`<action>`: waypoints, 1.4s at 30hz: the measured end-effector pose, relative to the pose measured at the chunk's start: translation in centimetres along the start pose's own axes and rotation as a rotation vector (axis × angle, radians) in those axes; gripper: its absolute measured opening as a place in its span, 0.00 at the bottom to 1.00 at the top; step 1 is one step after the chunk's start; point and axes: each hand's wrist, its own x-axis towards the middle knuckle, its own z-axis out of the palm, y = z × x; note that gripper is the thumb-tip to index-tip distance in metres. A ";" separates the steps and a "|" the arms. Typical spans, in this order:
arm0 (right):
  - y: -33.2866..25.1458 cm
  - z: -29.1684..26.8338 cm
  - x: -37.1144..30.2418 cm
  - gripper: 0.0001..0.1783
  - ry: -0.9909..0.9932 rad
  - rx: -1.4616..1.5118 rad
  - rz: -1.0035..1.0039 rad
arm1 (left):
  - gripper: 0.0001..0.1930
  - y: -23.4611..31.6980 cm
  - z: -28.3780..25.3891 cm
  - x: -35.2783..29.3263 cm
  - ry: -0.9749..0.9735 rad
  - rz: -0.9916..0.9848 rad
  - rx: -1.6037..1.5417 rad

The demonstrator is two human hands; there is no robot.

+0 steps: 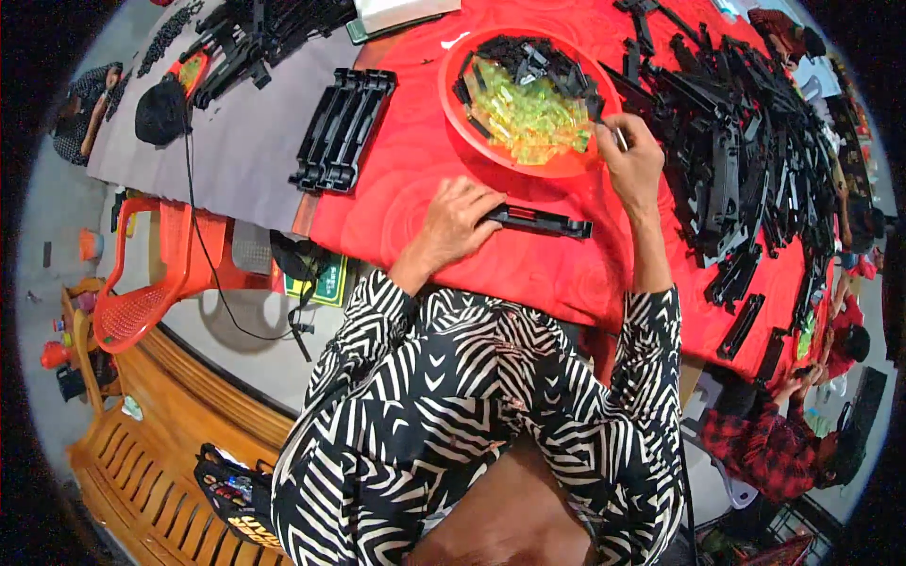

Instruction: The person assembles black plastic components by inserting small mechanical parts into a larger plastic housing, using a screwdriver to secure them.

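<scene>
My left hand (457,219) is closed on one end of a long black plastic part (543,221), which lies on the red tablecloth (415,141) in front of me. At the right rim of a red basin (453,104), my right hand (630,156) has its fingers pinched together. A small whitish tip shows between them, but its kind I cannot make out. The basin holds yellow-green translucent pieces (528,118) and small black plastic pieces (538,57). Left of the basin, several long black parts (342,130) lie side by side in a neat row.
A large heap of black plastic parts (746,141) covers the table's right side. Another pile (269,38) lies at the far left, near a black cap-like object (161,111) with a cord. Below the table's left edge stand a red plastic chair (142,316) and a wooden bench (179,424). Other people sit at right.
</scene>
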 end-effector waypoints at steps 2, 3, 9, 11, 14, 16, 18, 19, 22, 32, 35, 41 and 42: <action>-0.4 -0.9 -2.2 0.08 -0.010 0.040 0.011 | 0.20 -0.1 0.1 -0.2 -0.028 -0.006 0.012; -0.6 -1.3 -3.2 0.07 -0.040 0.047 0.083 | 0.20 0.0 -0.1 -0.3 -0.046 -0.009 0.027; 0.3 -2.7 -7.5 0.07 -0.067 0.086 0.227 | 0.20 0.4 -0.6 -0.2 -0.091 -0.018 0.001; 1.8 -2.4 -8.5 0.07 -0.180 0.224 0.307 | 0.20 0.5 -0.7 -0.4 -0.089 -0.018 -0.012; 2.2 -2.4 -8.5 0.08 -0.298 0.075 0.250 | 0.20 0.9 -1.2 -0.6 -0.118 -0.033 -0.013; 2.2 -2.5 -8.4 0.10 -0.387 -0.089 0.211 | 0.19 1.0 -1.3 -0.6 -0.099 -0.004 -0.031; 2.4 -2.3 -8.3 0.11 -0.404 -0.144 0.196 | 0.19 1.0 -1.1 -0.6 -0.096 -0.011 -0.030; 2.4 -2.1 -8.1 0.11 -0.424 -0.199 0.187 | 0.19 0.9 -1.1 -0.7 -0.098 -0.022 -0.033; 1.3 -2.6 -7.4 0.08 -0.278 -0.202 0.104 | 0.20 1.0 -1.0 -0.9 -0.068 -0.012 -0.032; -2.2 1.2 0.6 0.08 -0.489 -0.441 -0.192 | 0.20 0.9 -0.8 -0.9 -0.036 0.009 -0.028; -3.3 3.3 1.5 0.10 -0.747 -0.405 -0.248 | 0.19 0.9 -0.7 -0.8 -0.021 0.016 -0.024; -2.7 5.0 2.8 0.12 -0.922 -0.337 -0.296 | 0.19 1.1 -0.7 -0.9 -0.024 0.008 -0.026; -2.7 5.0 3.3 0.12 -0.977 -0.366 -0.277 | 0.19 1.1 -0.7 -0.9 -0.017 0.015 -0.029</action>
